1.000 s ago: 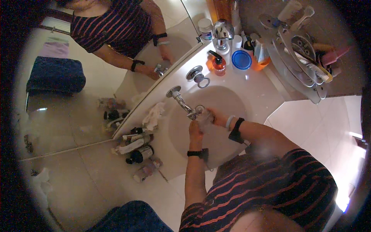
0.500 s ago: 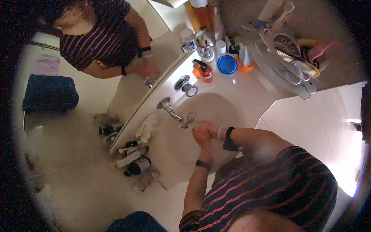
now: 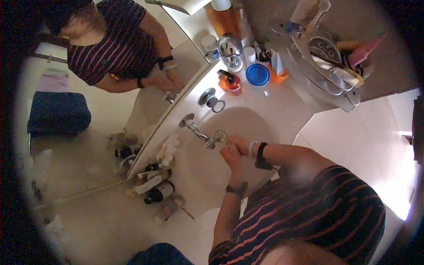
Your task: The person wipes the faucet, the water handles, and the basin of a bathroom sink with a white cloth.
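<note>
My left hand and my right hand meet over the sink basin, just right of the chrome faucet. Their fingers are curled and close together. Whatever lies between them, if anything, is too small and dim to make out. By the faucet's outlet a ring-shaped handle stands close to my fingertips. Another round chrome fitting with a ring sits behind the basin.
Behind the basin stand a red pump bottle, a blue-lidded jar and a chrome cup-shaped object. Combs rest in a rack at the right. Several bottles and a crumpled white cloth lie left. A mirror borders the counter.
My hands stay together beside the faucet, with the fingers slightly shifted. My left forearm has moved a little to the right. The view has shifted slightly.
</note>
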Tool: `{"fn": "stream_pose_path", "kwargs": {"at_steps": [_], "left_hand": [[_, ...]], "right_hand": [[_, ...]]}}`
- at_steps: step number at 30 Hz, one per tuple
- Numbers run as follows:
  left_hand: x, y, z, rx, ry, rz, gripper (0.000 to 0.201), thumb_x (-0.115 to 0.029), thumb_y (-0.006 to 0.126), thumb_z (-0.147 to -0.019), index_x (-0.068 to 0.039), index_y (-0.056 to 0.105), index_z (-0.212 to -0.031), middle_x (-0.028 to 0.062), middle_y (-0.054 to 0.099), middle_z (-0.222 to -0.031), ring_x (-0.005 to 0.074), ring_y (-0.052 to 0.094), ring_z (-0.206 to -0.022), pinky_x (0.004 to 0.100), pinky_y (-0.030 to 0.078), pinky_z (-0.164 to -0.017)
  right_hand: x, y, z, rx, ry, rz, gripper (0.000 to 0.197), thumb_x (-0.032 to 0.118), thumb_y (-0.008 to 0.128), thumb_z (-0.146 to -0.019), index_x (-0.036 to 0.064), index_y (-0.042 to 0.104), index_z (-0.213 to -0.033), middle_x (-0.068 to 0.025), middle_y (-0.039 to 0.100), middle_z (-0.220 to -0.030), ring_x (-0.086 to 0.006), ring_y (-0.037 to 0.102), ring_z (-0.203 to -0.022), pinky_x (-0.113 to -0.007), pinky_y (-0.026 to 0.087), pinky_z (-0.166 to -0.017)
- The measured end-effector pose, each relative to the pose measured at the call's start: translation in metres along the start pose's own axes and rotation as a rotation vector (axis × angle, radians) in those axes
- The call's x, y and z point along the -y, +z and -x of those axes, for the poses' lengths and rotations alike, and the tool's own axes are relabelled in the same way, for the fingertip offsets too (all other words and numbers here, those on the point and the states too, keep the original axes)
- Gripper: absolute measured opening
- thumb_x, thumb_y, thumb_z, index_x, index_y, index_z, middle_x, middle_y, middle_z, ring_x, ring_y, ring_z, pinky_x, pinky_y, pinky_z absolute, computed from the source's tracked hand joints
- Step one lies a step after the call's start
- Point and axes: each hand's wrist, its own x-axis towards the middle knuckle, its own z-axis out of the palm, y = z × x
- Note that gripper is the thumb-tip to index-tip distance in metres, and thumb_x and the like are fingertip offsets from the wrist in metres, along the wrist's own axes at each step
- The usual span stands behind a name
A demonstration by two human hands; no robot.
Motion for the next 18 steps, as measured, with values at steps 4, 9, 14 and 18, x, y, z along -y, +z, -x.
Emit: {"fn": "stream_pose_path", "kwargs": {"at_steps": [4,9,14,18], "left_hand": [[0.034,-0.019,-0.031,-0.011,-0.453,0.216,0.02,-0.022,0.055,-0.084,-0.005,0.055,-0.095,0.0026,0.053,-0.083,0.0158,0.05,-0.075,0.0326,0.044,-0.069],[0.025,-0.025,-0.041,0.088,-0.823,0.63,0.023,-0.026,0.058,-0.083,-0.005,0.054,-0.092,0.0003,0.048,-0.077,0.0139,0.045,-0.072,0.03,0.041,-0.066],[-0.004,0.021,0.012,0.089,-0.165,0.213,0.021,-0.021,0.05,-0.082,-0.002,0.056,-0.089,0.0133,0.055,-0.077,0.0295,0.05,-0.08,0.0391,0.04,-0.068],[0.076,0.003,-0.004,0.123,-0.429,0.299,0.02,-0.02,0.051,-0.081,-0.001,0.055,-0.086,0.0126,0.057,-0.081,0.0302,0.053,-0.08,0.0386,0.042,-0.068]], "right_hand": [[-0.012,0.035,0.014,0.221,-0.476,0.921,0.021,0.029,0.049,-0.089,0.0125,0.055,-0.101,-0.0014,0.058,-0.09,-0.0133,0.057,-0.079,-0.029,0.049,-0.07],[0.007,-0.005,0.011,-0.022,-0.059,0.394,0.024,0.024,0.059,-0.083,0.0105,0.054,-0.102,-0.0024,0.058,-0.1,-0.016,0.056,-0.091,-0.029,0.047,-0.079],[0.048,0.0,0.045,-0.121,-0.6,1.3,0.029,0.009,0.066,-0.069,0.0041,0.057,-0.096,-0.0139,0.061,-0.091,-0.0299,0.058,-0.083,-0.041,0.047,-0.074],[0.034,0.051,0.044,0.275,-0.227,1.066,0.05,0.008,0.071,-0.066,0.0049,0.05,-0.112,-0.0138,0.058,-0.1,-0.0223,0.056,-0.093,-0.034,0.045,-0.083]]}}
